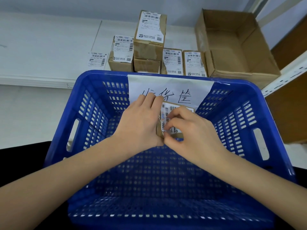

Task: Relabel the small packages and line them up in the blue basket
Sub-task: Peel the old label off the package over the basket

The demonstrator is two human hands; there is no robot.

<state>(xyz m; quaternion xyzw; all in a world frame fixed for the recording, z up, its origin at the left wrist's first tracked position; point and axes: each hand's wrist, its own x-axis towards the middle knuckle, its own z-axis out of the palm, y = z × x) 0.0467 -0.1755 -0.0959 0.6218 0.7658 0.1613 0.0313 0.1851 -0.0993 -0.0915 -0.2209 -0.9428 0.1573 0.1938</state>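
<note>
Both hands over blue basket (93,117): left hand (141,123) grips small cardboard package (176,120), long axis near-far, labelled face up; right hand (191,128) fingers (167,130) pinch glossy label's near corner.

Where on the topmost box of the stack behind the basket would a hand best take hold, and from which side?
On the topmost box, grip the two bare cardboard side faces, coming down from above. It stands upright as the highest of the stack, so its top and upper sides are free, while the shorter box at its left stands lower. Its labelled front is best left untouched. Probably one hand is enough.
</note>
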